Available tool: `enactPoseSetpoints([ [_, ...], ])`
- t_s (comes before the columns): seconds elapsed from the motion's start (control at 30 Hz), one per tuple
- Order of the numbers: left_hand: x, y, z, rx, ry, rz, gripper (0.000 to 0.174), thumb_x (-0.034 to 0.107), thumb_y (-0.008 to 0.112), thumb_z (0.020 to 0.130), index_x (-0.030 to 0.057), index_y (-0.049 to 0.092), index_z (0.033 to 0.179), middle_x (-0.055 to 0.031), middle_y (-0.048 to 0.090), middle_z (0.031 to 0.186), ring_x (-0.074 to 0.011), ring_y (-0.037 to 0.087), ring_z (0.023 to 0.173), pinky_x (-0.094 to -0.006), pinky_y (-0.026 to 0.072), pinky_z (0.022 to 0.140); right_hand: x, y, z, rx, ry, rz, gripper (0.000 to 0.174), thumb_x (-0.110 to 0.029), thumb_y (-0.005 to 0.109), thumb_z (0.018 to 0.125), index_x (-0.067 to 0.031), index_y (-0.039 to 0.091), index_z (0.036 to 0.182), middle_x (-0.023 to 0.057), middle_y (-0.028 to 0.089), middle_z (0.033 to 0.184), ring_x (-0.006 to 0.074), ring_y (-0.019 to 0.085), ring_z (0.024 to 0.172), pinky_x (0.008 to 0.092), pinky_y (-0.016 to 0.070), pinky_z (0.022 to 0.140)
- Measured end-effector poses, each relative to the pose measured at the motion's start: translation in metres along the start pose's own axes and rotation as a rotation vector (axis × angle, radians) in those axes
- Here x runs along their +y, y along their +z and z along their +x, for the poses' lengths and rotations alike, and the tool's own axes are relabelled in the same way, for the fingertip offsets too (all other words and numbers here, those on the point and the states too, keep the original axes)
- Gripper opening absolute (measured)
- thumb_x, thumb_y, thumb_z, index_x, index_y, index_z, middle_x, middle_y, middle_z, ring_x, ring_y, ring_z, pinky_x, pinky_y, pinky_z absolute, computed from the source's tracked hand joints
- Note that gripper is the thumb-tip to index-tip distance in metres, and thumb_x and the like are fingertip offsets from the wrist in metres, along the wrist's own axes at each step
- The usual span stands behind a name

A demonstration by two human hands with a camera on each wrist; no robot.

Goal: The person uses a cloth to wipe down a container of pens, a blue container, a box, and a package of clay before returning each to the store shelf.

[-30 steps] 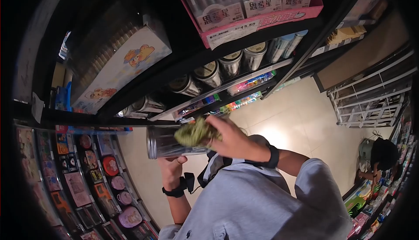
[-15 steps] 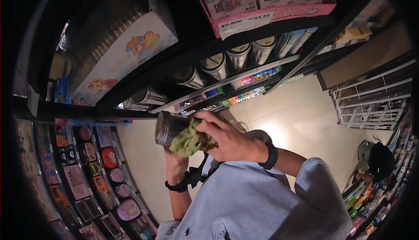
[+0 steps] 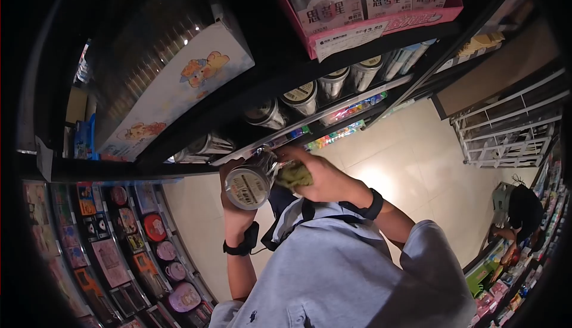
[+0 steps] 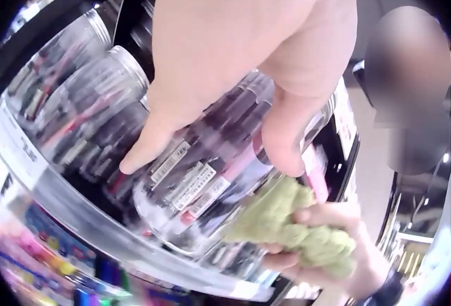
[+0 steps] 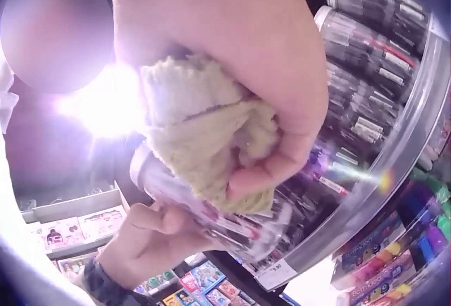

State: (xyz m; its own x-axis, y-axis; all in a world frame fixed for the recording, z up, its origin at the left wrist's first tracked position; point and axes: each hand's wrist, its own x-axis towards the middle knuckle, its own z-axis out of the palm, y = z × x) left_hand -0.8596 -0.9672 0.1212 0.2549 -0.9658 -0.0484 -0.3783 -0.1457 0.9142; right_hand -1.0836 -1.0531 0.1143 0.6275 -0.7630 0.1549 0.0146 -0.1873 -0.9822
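A clear jar of labelled pens [image 4: 201,172] with a round labelled lid [image 3: 248,187] is gripped by my left hand [image 3: 236,209], thumb and fingers on either side of it in the left wrist view [image 4: 239,45]. In my right hand [image 3: 330,180] is a crumpled green cloth [image 3: 295,176], bunched under curled fingers. The cloth [image 4: 292,228] touches the jar's side near its base in the left wrist view. In the right wrist view the cloth [image 5: 211,137] covers part of the jar [image 5: 165,178].
Similar jars [image 3: 301,97] line the shelf [image 3: 357,103]. Above are a pink box of pens [image 3: 381,23] and a white cartoon box [image 3: 190,84]. Cases hang on a rack [image 3: 113,256] at lower left. A person in black [image 3: 523,209] is at the right, near a white wire rack [image 3: 506,137].
My left hand has tilted the jar so its lid faces the head camera. The cloth and my right hand have shifted up and right, to the jar's far end.
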Motion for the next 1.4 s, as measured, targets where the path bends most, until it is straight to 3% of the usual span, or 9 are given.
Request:
enactPoseSetpoints([
  [0.07,-0.012,0.002,0.018,0.060,0.250,0.107,0.062,-0.003,0.074,0.068,0.0002,0.049,0.125,-0.0125,0.052,0.127,-0.0227,0.054,0.113,-0.0333,0.0419,0.098,0.012,0.013,0.007,-0.063,-0.034,-0.059,0.075,-0.005,0.065,0.073,-0.0054,0.037,0.142,0.0222,0.052,0.131,0.0377,0.051,0.122,0.0400,0.0434,0.101],
  [0.1,-0.018,0.002,0.024,0.068,0.309,0.154,0.059,-0.005,0.066,0.071,-0.0015,0.047,0.127,-0.0148,0.050,0.129,-0.0248,0.052,0.116,-0.0330,0.0386,0.101,0.013,0.019,0.010,-0.052,-0.032,-0.059,0.075,-0.005,0.065,0.073,-0.0054,0.037,0.142,0.0222,0.052,0.131,0.0377,0.051,0.122,0.0400,0.0434,0.101],
  [0.37,-0.040,0.020,0.050,0.256,0.357,0.020,0.057,-0.008,0.063,0.076,-0.0014,0.045,0.130,-0.0126,0.054,0.124,-0.0221,0.052,0.116,-0.0317,0.0385,0.101,0.031,0.041,0.031,-0.070,-0.026,-0.141,0.087,-0.005,0.069,0.075,-0.0027,0.024,0.150,0.0224,0.028,0.153,0.0336,0.028,0.142,0.0383,0.0288,0.115],
  [0.63,-0.042,0.036,0.056,0.397,0.201,-0.155,0.065,-0.009,0.063,0.080,-0.0031,0.033,0.138,-0.0174,0.045,0.136,-0.0254,0.047,0.124,-0.0359,0.0365,0.106,0.029,0.041,0.045,-0.057,-0.010,0.031,0.087,-0.007,0.064,0.078,-0.0051,0.017,0.151,0.0233,0.030,0.152,0.0359,0.033,0.139,0.0379,0.0300,0.113],
  [0.8,-0.027,0.045,0.054,0.426,0.152,-0.187,0.058,-0.006,0.061,0.085,-0.0017,0.035,0.136,-0.0175,0.049,0.129,-0.0254,0.050,0.118,-0.0372,0.0373,0.104,0.033,0.036,0.048,-0.076,-0.012,0.005,0.087,-0.005,0.064,0.081,-0.0043,0.014,0.153,0.0222,0.032,0.151,0.0311,0.037,0.137,0.0356,0.0322,0.110],
  [1.0,-0.034,0.042,0.057,0.286,0.001,-0.311,0.050,-0.003,0.051,0.093,0.0012,0.032,0.139,-0.0172,0.045,0.135,-0.0234,0.048,0.121,-0.0344,0.0393,0.102,0.031,0.037,0.057,-0.143,0.135,0.127,0.087,-0.010,0.063,0.084,-0.0057,0.012,0.153,0.0221,0.032,0.151,0.0304,0.040,0.136,0.0340,0.0329,0.109],
  [1.3,-0.040,0.060,0.053,0.297,0.049,-0.314,0.051,0.001,0.041,0.094,0.0071,0.030,0.144,-0.0172,0.038,0.143,-0.0274,0.038,0.133,-0.0371,0.0353,0.108,0.064,0.029,0.055,-0.182,0.062,0.067,0.082,-0.016,0.062,0.082,-0.0037,0.019,0.151,0.0200,0.060,0.119,0.0266,0.061,0.106,0.0323,0.0476,0.089],
  [1.33,-0.036,0.062,0.052,0.306,0.009,-0.387,0.052,0.002,0.041,0.094,0.0079,0.030,0.144,-0.0168,0.039,0.142,-0.0267,0.040,0.131,-0.0366,0.0363,0.107,0.063,0.025,0.056,-0.179,0.065,0.067,0.082,-0.016,0.062,0.082,-0.0037,0.019,0.151,0.0200,0.060,0.119,0.0266,0.061,0.106,0.0323,0.0476,0.089],
  [1.4,-0.035,0.062,0.053,0.308,-0.022,-0.398,0.055,0.003,0.044,0.094,0.0097,0.028,0.146,-0.0156,0.042,0.139,-0.0238,0.044,0.126,-0.0349,0.0380,0.104,0.039,0.016,0.065,-0.330,0.222,0.129,0.084,-0.012,0.063,0.083,0.0008,0.016,0.151,0.0250,0.040,0.146,0.0297,0.041,0.135,0.0318,0.0326,0.110],
])
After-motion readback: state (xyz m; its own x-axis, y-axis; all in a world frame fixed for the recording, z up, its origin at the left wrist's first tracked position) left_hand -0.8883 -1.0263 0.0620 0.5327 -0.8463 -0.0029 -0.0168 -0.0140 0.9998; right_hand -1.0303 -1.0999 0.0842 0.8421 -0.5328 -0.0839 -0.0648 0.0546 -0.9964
